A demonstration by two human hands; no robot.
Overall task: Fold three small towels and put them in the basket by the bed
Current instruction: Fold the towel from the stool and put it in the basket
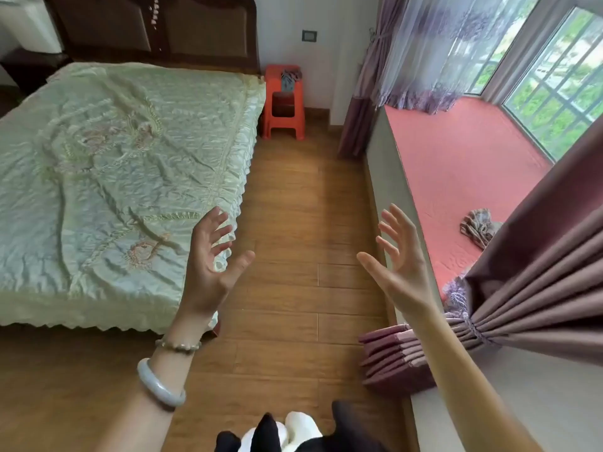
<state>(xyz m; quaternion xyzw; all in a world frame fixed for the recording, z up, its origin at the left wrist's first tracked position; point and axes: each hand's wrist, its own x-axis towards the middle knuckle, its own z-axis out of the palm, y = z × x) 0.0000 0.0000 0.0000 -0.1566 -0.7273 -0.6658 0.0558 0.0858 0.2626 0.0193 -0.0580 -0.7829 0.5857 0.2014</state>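
Hands: your left hand (212, 256) and right hand (396, 256) both spread, empty | Thing: towel (479, 228) crumpled on window seat (456, 158), to your right | Step: turn right, take two corners, lift flat | Goal: basket unseen

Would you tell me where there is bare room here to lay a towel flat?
The visible bedspread is bare. The pink window seat is free between the sheer curtain and the crumpled towel. The orange stool top is taken by cloth.

Bright daylight enters through the white-barred window (551, 89) at right (slightly overexposed); wide-angle lens curves edges, detail is soft.
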